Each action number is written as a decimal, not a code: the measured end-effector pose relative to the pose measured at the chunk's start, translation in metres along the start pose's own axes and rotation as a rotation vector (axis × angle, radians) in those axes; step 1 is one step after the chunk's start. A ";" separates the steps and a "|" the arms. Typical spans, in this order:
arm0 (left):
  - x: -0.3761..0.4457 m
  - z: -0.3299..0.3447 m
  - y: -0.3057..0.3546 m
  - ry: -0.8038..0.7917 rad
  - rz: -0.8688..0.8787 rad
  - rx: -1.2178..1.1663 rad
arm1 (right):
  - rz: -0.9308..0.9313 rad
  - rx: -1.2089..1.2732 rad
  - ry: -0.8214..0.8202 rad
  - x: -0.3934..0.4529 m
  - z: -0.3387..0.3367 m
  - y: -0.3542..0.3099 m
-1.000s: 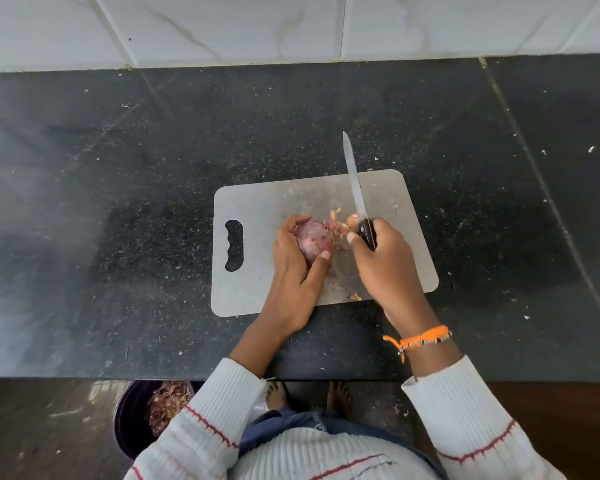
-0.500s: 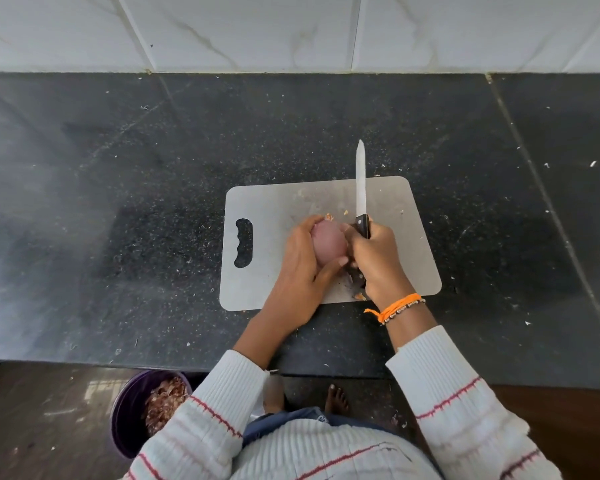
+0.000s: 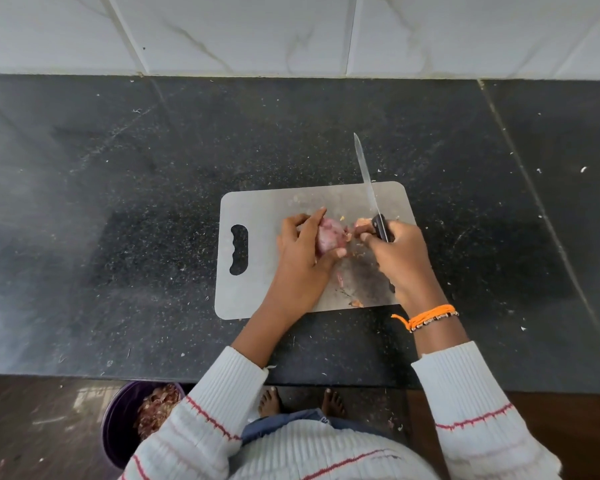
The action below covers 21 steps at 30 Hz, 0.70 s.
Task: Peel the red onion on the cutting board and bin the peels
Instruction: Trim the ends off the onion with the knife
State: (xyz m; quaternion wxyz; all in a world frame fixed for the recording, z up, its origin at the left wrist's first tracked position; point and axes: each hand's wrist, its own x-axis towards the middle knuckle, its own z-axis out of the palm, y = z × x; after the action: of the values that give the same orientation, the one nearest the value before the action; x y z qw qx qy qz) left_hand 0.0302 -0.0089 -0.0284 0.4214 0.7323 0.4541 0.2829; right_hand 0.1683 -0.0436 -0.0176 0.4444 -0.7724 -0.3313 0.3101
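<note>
Head view, purple bin (image 3: 118, 427) below counter (image 3: 118, 237), scraps (image 3: 355, 303) on cutting board (image 3: 257, 209)

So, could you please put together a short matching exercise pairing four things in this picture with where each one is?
Things:
1. red onion
2. knife
3. cutting board
4. purple bin

Places:
A. on the floor below the counter edge
B. flat on the dark counter
C. held in the left hand
D. held in the right hand

Pairs: 1-C, 2-D, 3-B, 4-A
</note>
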 end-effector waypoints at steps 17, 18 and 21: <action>0.001 -0.011 -0.009 -0.045 0.052 -0.137 | 0.163 0.315 -0.255 -0.047 0.007 -0.011; -0.001 -0.007 -0.011 -0.016 0.080 -0.101 | 0.174 0.335 -0.271 -0.050 0.008 -0.011; -0.003 0.001 -0.016 0.078 0.127 -0.026 | 0.237 0.362 -0.272 -0.059 0.009 -0.008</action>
State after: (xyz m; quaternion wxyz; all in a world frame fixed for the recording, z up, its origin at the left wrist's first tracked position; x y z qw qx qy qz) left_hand 0.0225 -0.0084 -0.0424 0.3942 0.7425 0.4189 0.3433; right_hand 0.1243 -0.0826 -0.0030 0.4874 -0.6647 -0.2345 0.5154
